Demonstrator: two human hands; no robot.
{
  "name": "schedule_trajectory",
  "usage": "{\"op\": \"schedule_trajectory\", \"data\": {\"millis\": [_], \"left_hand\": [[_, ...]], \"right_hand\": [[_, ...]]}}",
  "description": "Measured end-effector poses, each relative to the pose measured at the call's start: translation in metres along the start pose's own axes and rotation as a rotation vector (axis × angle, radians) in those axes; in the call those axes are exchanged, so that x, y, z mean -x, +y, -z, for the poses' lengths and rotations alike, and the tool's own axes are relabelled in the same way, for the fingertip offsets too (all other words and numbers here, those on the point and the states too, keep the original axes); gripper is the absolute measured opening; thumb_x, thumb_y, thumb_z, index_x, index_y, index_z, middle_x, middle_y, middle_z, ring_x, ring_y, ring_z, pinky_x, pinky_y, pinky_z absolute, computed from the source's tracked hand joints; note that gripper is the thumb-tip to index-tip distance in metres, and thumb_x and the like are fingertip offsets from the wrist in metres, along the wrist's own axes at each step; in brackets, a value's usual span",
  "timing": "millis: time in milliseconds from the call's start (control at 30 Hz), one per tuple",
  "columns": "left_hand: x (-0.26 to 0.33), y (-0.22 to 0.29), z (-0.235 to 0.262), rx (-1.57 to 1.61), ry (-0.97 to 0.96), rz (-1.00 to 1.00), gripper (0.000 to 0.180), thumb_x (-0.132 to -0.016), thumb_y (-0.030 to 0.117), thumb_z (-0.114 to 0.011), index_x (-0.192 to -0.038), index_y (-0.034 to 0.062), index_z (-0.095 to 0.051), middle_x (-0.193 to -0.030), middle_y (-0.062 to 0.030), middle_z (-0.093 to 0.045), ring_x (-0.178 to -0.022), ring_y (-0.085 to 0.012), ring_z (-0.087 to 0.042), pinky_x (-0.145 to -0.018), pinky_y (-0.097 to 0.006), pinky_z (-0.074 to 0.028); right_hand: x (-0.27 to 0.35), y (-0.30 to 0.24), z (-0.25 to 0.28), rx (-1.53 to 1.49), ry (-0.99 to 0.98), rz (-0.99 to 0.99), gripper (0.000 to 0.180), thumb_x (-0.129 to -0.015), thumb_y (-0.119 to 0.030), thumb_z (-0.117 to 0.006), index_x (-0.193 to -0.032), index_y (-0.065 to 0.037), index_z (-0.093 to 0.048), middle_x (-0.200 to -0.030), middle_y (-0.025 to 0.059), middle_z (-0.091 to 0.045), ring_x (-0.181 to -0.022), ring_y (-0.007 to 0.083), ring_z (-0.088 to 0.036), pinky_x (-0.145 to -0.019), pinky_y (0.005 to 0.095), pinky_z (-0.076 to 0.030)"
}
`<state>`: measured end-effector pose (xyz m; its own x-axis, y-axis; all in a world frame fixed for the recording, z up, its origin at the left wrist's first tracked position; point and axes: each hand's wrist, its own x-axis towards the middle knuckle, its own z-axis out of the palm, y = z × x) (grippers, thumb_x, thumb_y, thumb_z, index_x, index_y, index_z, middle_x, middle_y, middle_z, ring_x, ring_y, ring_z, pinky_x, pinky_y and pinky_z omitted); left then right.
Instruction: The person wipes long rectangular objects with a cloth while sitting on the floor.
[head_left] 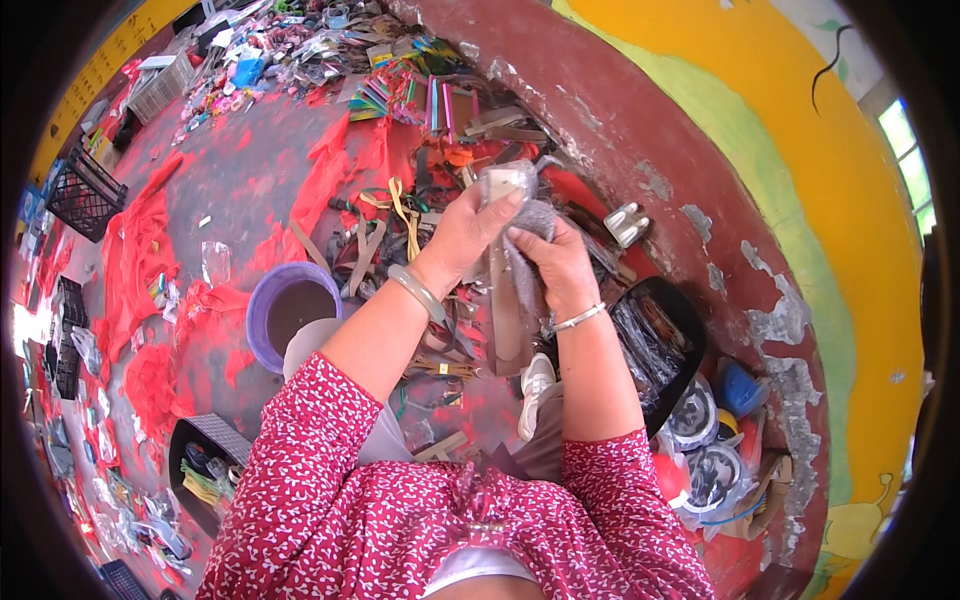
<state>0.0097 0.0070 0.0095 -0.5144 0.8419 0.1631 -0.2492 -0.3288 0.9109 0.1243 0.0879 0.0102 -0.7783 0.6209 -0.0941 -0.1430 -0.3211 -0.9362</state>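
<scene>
A small whitish package [508, 182], clear and shiny on the outside, is in the person's hands and serves here as the centre of the dial. The left hand [468, 232] has its fingers closed around it, thumb lying across the near face. A grey cloth [540, 222] meets the package at about 5 o'clock, and the right hand [562, 268] grips it, the thumb pressed on the fabric (the fingers behind are mostly hidden, so how tightly they curl I cannot tell). Each wrist wears a bangle, a pale one [418, 295] on the left and a silver one [578, 317] on the right.

Just beyond the right hand, between 3 and 4 o'clock, lies a shiny metallic object [627, 225]. Yellow straps [408, 215] lie near 9 o'clock, and a purple bucket [259, 330] with dark contents stands at 8. A white shoe [535, 395] shows at 6 o'clock. Between 4 and 5 is a black bin [692, 338] holding clear plastic wrapping; round items in clear wrap [712, 475] sit farther out, near 5.

Colourful slim packs [438, 105] are gathered between 10 and 11 o'clock. Well apart at 9, a black crate [85, 198] stands near red sheeting [142, 240] on the floor. A maroon and yellow wall [650, 110] curves past 2 o'clock.
</scene>
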Motion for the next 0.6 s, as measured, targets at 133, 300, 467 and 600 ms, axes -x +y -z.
{"op": "schedule_trajectory", "data": {"millis": [133,300,467,600], "left_hand": [[-0.001,-0.006,0.004,0.158,0.053,0.045,0.04,-0.09,0.033,-0.054,-0.113,0.0007,-0.051,-0.102,-0.0054,-0.059,-0.092,-0.0123,-0.056,-0.082,-0.027,-0.046],[0.0,-0.004,0.008,0.134,0.152,-0.032,0.034,-0.091,0.03,-0.053,-0.107,0.0,-0.054,-0.095,-0.0061,-0.06,-0.083,-0.0137,-0.059,-0.075,-0.028,-0.049],[-0.011,0.003,0.031,0.189,0.278,-0.061,0.037,-0.09,0.034,-0.053,-0.104,-0.0001,-0.055,-0.09,-0.0086,-0.062,-0.079,-0.017,-0.061,-0.071,-0.029,-0.049],[-0.009,0.022,0.041,0.194,0.314,-0.064,0.041,-0.09,0.039,-0.051,-0.101,0.0003,-0.056,-0.085,-0.0115,-0.063,-0.077,-0.0189,-0.061,-0.07,-0.03,-0.049]], "right_hand": [[-0.002,0.009,-0.01,0.14,-0.027,0.001,0.024,-0.076,-0.006,-0.069,-0.099,-0.001,-0.062,-0.087,0.0026,-0.064,-0.075,0.0098,-0.057,-0.069,0.0252,-0.048],[-0.005,0.008,-0.009,0.451,-0.09,0.002,0.031,-0.076,-0.019,-0.072,-0.097,0.002,-0.062,-0.083,0.0062,-0.065,-0.073,0.0105,-0.058,-0.067,0.0276,-0.048],[0.002,0.014,-0.013,0.831,-0.288,-0.001,0.042,-0.072,-0.029,-0.073,-0.094,0.004,-0.061,-0.084,0.016,-0.066,-0.075,0.0234,-0.063,-0.071,0.033,-0.048],[0.013,0.007,-0.026,0.795,-0.361,-0.193,0.049,-0.071,-0.035,-0.072,-0.093,0.006,-0.06,-0.084,0.0211,-0.064,-0.081,0.0295,-0.063,-0.073,0.0347,-0.047]]}}
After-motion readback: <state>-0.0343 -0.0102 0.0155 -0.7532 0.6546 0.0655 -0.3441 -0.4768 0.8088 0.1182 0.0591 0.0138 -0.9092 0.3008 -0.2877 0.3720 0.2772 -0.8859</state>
